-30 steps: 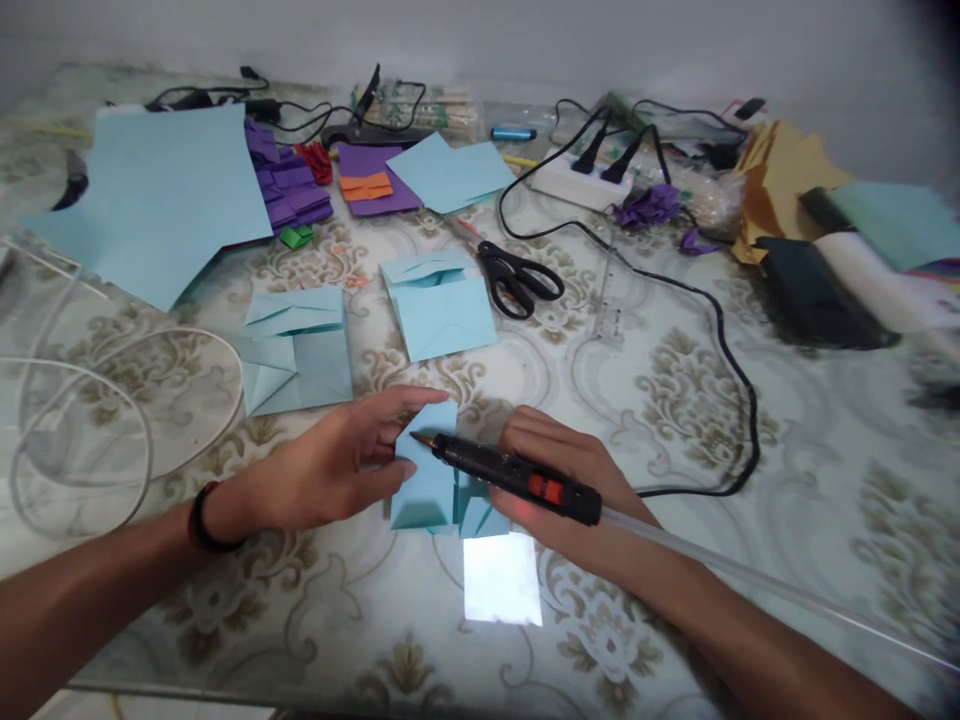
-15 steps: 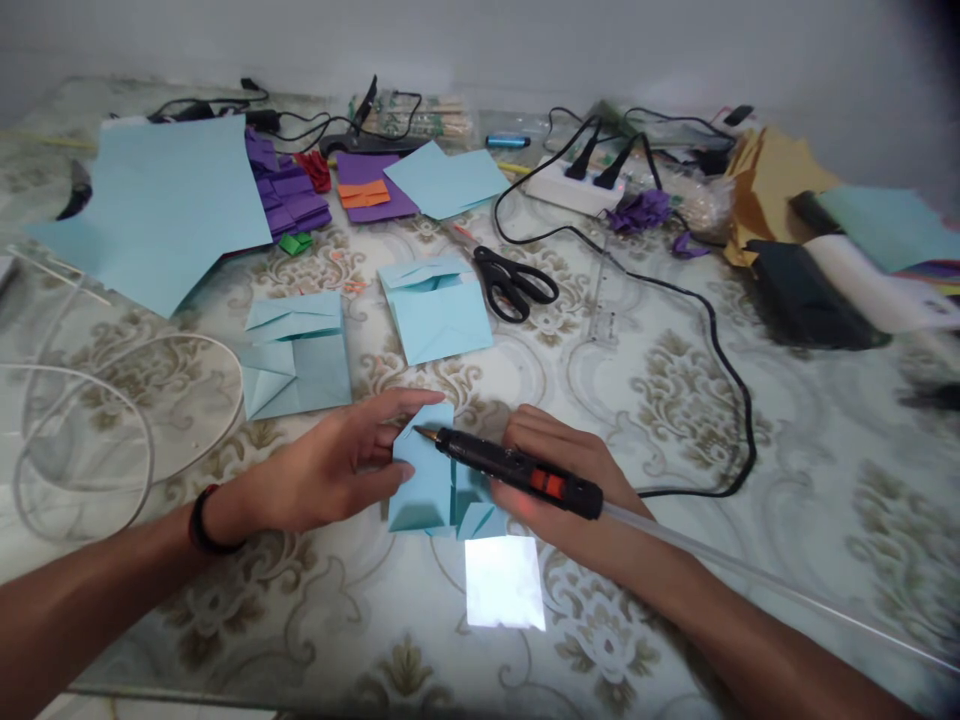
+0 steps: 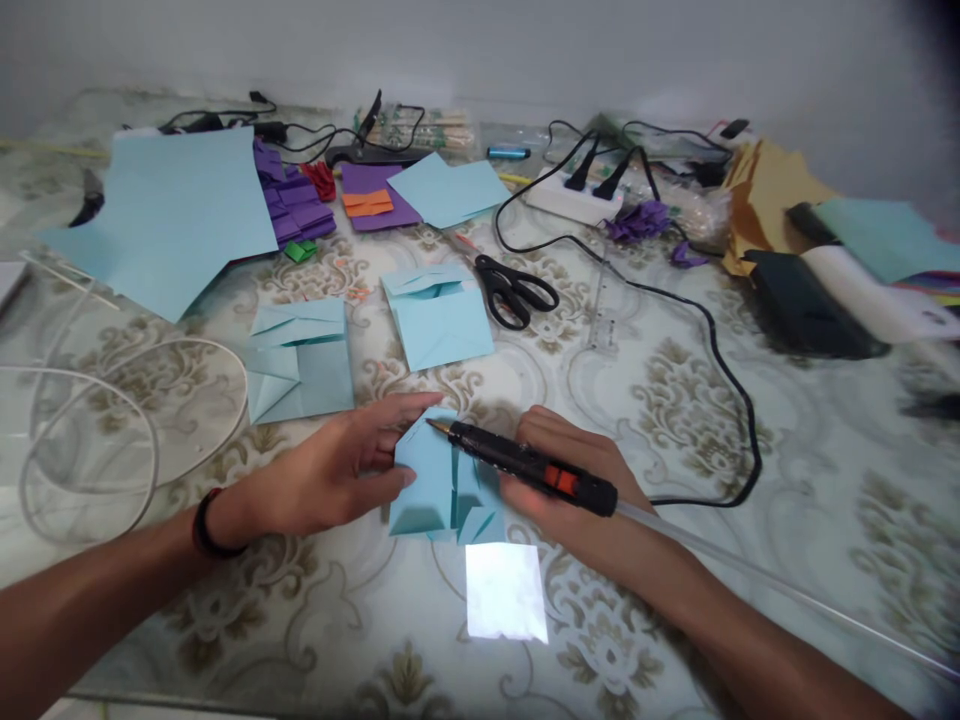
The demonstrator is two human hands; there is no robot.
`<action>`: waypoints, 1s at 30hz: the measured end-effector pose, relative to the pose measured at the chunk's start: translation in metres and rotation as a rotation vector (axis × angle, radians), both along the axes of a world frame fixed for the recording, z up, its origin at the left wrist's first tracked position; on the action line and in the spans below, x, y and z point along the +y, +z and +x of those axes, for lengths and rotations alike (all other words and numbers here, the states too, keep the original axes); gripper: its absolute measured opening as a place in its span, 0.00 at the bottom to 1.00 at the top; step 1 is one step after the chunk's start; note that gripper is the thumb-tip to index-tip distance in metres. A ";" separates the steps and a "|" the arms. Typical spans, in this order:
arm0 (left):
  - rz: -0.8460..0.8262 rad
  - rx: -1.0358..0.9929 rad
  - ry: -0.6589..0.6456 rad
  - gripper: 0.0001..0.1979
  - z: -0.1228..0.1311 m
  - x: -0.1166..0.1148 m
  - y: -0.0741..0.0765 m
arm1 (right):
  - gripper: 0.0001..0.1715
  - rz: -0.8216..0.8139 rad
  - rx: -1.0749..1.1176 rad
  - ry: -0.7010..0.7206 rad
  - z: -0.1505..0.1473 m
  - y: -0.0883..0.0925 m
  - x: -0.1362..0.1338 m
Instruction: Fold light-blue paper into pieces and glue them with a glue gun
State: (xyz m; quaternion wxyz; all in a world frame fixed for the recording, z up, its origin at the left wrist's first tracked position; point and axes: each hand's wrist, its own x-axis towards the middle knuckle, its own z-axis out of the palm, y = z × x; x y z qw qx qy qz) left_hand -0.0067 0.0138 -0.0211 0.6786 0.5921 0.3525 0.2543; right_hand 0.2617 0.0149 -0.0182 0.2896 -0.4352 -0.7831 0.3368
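Slightly toward the upper right has been moved the glue gun (image 3: 525, 463), gripped by the right hand (image 3: 574, 441), over the blue folded paper (image 3: 425, 490), which is held by the left hand (image 3: 341, 465) at lower centre of the frame and should be kept steady.

Camera: head, worn by the person | Facing: forward and down across the tabletop (image 3: 360, 620) | Near: left hand (image 3: 330, 465) and right hand (image 3: 589, 447) close below, around mid-frame | Entry: left forearm (image 3: 112, 580) from lower left, right forearm (image 3: 735, 620) from lower right | Far: wall (image 3: 480, 50) along top of frame
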 end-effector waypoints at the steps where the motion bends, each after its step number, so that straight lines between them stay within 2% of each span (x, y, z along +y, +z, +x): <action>1: 0.001 -0.003 0.000 0.32 0.000 0.000 0.000 | 0.18 0.000 0.003 -0.004 0.000 0.000 0.000; 19: -0.023 -0.076 0.008 0.35 0.002 -0.001 -0.001 | 0.17 0.043 0.016 -0.018 0.005 -0.003 0.004; 30: -0.003 -0.070 0.015 0.29 0.000 -0.001 -0.003 | 0.18 0.026 0.001 -0.045 0.007 0.003 0.004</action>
